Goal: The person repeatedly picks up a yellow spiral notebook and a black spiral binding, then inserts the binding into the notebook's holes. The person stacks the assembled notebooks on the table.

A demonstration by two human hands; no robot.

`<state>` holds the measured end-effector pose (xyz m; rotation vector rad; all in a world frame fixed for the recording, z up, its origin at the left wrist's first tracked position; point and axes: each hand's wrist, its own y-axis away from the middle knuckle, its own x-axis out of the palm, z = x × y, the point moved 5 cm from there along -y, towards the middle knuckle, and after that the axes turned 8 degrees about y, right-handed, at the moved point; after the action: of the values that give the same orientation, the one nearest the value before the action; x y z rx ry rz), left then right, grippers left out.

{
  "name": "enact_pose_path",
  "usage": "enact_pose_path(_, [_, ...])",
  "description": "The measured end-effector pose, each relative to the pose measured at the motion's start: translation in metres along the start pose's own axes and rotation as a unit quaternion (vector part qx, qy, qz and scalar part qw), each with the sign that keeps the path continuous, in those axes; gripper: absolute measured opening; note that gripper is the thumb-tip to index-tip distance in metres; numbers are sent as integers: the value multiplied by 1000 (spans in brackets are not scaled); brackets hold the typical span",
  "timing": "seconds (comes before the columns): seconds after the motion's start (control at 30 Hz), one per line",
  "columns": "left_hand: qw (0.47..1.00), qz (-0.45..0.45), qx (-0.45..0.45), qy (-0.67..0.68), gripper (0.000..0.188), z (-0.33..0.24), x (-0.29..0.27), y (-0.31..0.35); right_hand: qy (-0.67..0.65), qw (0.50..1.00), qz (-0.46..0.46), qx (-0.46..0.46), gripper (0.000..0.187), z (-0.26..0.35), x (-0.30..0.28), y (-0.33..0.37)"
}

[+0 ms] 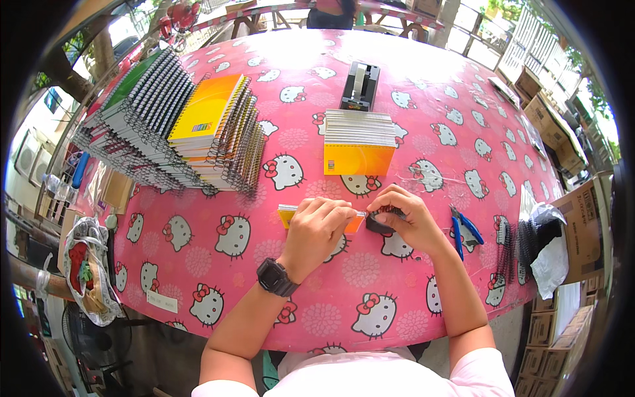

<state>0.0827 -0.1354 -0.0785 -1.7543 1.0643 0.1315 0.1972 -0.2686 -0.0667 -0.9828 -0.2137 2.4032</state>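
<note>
You sit at a round table (218, 291) under a pink cloth printed with white cartoon cats. On its far left lies the biggest heap, fanned rows of spiral notebooks (142, 119) with a yellow-covered stack (221, 129) leaning against them, wire spines toward you. Well apart on the right edge, cardboard boxes (582, 228) stand beside the table, with a white plastic bag (549, 255) and a bundle of black coils (506, 248) in front of them. Straight ahead of you rests an unbound pad (358, 142) with an orange cover, and just behind it a black tape dispenser (360, 86). Near your right wrist lie blue-handled pliers (463, 228). Your left hand (316, 231), a black watch (276, 276) on its wrist, lies over a small yellow booklet (288, 213) in the middle of the table before you, fingers curled together and pressing its edge. Your right hand (407, 221) meets it at the booklet's right end, fingertips bunched and pinching a short black coil (380, 223) against that end; whether the coil is threaded in, you cannot tell.
</note>
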Motion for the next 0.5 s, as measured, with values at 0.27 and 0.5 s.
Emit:
enact_pose_path(0.27, [999, 14, -47, -13, 21, -4, 2, 1, 61, 997, 33, 19, 22, 4, 7, 3])
enact_pose_path(0.5, [997, 55, -50, -18, 18, -15, 1, -3, -8, 997, 50, 64, 30, -2, 7, 9])
